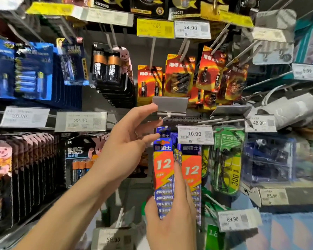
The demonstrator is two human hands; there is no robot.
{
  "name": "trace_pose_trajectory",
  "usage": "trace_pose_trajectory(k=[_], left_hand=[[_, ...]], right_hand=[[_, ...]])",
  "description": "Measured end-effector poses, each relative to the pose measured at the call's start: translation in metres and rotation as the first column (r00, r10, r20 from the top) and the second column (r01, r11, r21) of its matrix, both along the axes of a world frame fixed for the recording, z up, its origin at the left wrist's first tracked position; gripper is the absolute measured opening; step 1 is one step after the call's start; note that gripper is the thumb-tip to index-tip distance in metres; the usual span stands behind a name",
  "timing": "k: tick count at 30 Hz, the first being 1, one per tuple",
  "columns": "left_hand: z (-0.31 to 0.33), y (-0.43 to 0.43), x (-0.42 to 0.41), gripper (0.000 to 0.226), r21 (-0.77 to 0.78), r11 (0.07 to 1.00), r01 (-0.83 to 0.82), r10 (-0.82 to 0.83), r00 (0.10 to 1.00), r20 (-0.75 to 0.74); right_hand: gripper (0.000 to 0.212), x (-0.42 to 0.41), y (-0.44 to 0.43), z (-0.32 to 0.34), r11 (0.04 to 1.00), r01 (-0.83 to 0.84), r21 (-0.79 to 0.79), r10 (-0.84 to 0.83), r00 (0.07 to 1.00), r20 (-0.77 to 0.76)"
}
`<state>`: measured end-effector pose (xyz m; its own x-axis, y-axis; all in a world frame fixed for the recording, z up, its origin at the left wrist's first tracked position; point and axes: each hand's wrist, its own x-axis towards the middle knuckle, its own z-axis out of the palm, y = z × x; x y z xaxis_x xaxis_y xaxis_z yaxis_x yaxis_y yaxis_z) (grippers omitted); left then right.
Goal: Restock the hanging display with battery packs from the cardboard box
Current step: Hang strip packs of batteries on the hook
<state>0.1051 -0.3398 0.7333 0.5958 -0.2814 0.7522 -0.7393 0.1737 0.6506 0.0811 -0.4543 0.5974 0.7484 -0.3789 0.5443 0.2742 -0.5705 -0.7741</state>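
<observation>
right hand (170,219) grips one pack (163,166); left hand (126,150) spread

blue pack (163,164): "12" | middle tag (194,133): "10.90" | black pack (76,159): "DURACELL" | left tag (80,120): "22.90" | top tag (190,27): "14.90" | green pack (232,170): "300" | top cards (101,4): "CR2032", "CR2025"
</observation>
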Motion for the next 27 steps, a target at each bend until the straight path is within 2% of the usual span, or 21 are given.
trace_pose_trajectory(k=[1, 2, 6, 14, 21, 25, 27], left_hand=[[0.001, 0.001, 0.001, 0.077, -0.008, 1.000, 0.008, -0.008, 1.000, -0.001], [0.001, 0.003, 0.002, 0.072, -0.011, 1.000, 0.015, -0.015, 1.000, -0.001], [-0.003, 0.006, 0.005, 0.069, -0.021, 0.998, 0.056, -0.057, 0.998, -0.019], [-0.007, 0.007, 0.001, 0.087, 0.010, 1.000, 0.022, -0.022, 1.000, -0.008], [-0.016, 0.008, 0.001, 0.092, 0.009, 0.999, 0.047, -0.047, 0.999, -0.001], [-0.041, 0.007, -0.004, 0.085, -0.004, 0.997, 0.081, -0.081, 0.996, 0.021], [-0.066, 0.006, -0.015, 0.072, -0.029, 0.999, 0.046, -0.042, 0.993, 0.110]], right_hand=[[0.100, -0.006, 0.001, 0.021, 0.999, -0.042, 0.009, 0.042, 0.998, 0.055], [0.098, -0.004, 0.003, 0.015, 0.998, -0.043, 0.035, 0.035, 0.979, 0.200], [0.095, -0.004, 0.012, 0.034, 0.999, 0.033, -0.034, -0.023, 0.964, 0.266], [0.091, 0.009, 0.005, 0.035, 0.993, 0.068, -0.097, -0.044, 0.973, 0.228], [0.088, 0.017, 0.002, 0.031, 0.988, 0.091, -0.126, -0.064, 0.977, 0.204], [0.083, 0.014, 0.000, 0.021, 0.992, 0.102, -0.080, -0.084, 0.975, 0.204], [0.086, 0.008, -0.001, 0.010, 0.991, 0.114, -0.066, -0.097, 0.971, 0.218]])
